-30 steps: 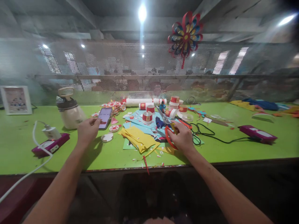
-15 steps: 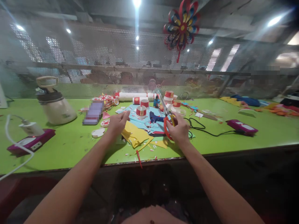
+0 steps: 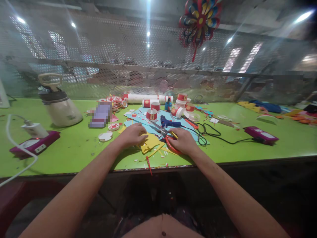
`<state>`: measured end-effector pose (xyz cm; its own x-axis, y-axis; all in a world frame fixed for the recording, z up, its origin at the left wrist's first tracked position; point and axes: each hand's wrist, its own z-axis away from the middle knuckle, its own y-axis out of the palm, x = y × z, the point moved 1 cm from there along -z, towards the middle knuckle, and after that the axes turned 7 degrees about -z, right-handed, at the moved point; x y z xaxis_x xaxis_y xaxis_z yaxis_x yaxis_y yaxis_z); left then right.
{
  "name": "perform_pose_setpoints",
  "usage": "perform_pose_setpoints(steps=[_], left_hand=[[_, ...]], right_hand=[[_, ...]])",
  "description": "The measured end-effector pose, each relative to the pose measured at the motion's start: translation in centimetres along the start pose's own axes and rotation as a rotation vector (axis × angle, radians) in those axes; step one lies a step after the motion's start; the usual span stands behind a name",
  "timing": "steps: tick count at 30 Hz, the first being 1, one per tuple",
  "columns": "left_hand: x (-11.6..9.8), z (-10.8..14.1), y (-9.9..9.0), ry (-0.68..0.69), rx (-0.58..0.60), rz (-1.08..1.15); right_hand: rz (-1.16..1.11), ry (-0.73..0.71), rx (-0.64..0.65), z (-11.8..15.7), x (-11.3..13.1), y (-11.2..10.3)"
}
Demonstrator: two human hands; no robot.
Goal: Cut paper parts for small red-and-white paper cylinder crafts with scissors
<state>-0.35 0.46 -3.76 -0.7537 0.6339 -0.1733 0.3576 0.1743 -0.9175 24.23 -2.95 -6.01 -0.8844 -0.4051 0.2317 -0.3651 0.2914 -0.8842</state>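
Craft workshop, glue gun (image 3: 170, 122), scissors (image 3: 171, 145), paper (image 3: 150, 144)

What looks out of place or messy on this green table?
A thin red strip juts past the front edge of the green table, so it could easily get knocked off. Small scraps also lie scattered near the yellow paper, looking untidy.

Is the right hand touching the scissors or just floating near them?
Touching. The head view shows the right hand gripping the handle end of the scissors, with no gap between them.
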Motion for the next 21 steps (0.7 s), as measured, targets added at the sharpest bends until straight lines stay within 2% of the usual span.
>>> perform_pose_setpoints(steps=[7,21], left_hand=[[-1.1,0.4,-0.5,0.084,0.135,0.035],[-3.4,1.0,-0.4,0.213,0.168,0.111]], right_hand=[[0.066,0.042,0.066,0.0,0.3,-0.3],[0.102,0.06,0.068,0.1,0.5,-0.5]])
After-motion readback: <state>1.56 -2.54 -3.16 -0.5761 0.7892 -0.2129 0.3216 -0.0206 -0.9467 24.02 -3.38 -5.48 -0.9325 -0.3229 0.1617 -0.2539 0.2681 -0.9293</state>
